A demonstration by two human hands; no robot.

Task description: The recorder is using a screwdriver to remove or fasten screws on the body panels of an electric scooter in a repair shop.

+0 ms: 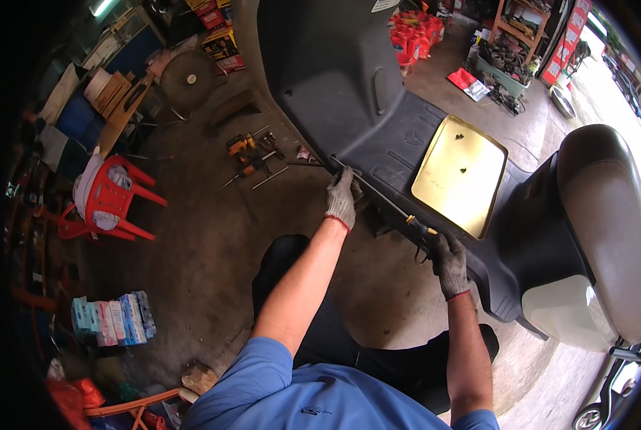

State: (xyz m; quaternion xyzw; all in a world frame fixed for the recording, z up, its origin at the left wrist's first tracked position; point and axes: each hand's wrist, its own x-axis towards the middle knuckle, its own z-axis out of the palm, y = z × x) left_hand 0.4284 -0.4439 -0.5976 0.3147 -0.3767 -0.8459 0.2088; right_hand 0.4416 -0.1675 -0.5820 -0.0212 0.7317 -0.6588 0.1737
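Note:
My gloved right hand (449, 264) is wrapped round the black-and-yellow handle of a long screwdriver (383, 195). Its thin shaft slants up and left to the lower edge of the scooter's dark front panel (320, 64). My gloved left hand (342, 195) closes round the shaft close to its tip, beside that panel edge; the tip itself is hard to make out. On the scooter's footboard (395, 154) lies a gold-coloured tray (446, 188) with a couple of small dark pieces in it.
The scooter seat (607, 172) rises at the right. Drills and other tools (247, 154) lie on the floor to the left, with an upturned-looking red plastic chair (112, 197) beyond. Several packs (116, 320) sit lower left. Red containers (415, 36) and a greenish bin (503, 75) stand at the back.

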